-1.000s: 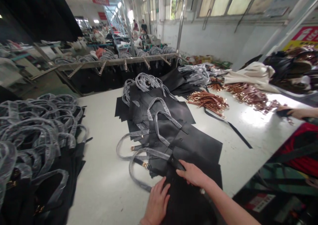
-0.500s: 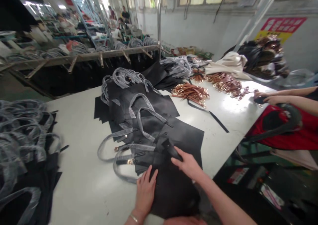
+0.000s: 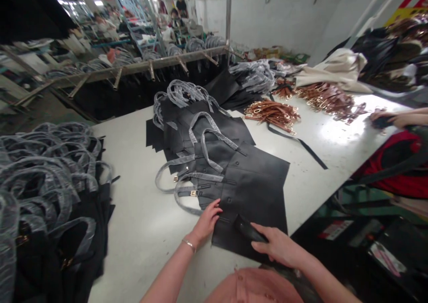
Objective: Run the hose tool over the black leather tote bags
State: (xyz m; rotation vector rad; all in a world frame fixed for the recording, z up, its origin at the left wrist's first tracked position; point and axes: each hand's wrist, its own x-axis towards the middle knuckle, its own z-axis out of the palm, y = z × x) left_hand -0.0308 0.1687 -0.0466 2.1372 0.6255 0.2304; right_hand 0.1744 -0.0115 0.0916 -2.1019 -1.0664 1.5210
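Observation:
Black leather panels (image 3: 257,191) with plastic-wrapped handles (image 3: 214,138) lie overlapped on the white table, at the centre. My left hand (image 3: 207,220) rests at the left edge of the nearest panel, fingers slightly apart, holding nothing. In my right hand (image 3: 277,247) is a dark, smooth object (image 3: 249,229), gripped between thumb and fingers over the nearest panel; what it is I cannot make out. A gold buckle (image 3: 194,193) on a black strap lies just beyond my left hand.
Black pieces with wrapped handles (image 3: 50,169) are heaped at the left. Brown straps with gold clasps (image 3: 272,116) lie at the back right. Another person's hands (image 3: 391,118) are at the right edge. A metal rail (image 3: 133,69) runs behind the table.
The view has swung right. My right hand and the dark object have come nearer to me, off the panel's upper part. A dark flap seen there before now lies flat.

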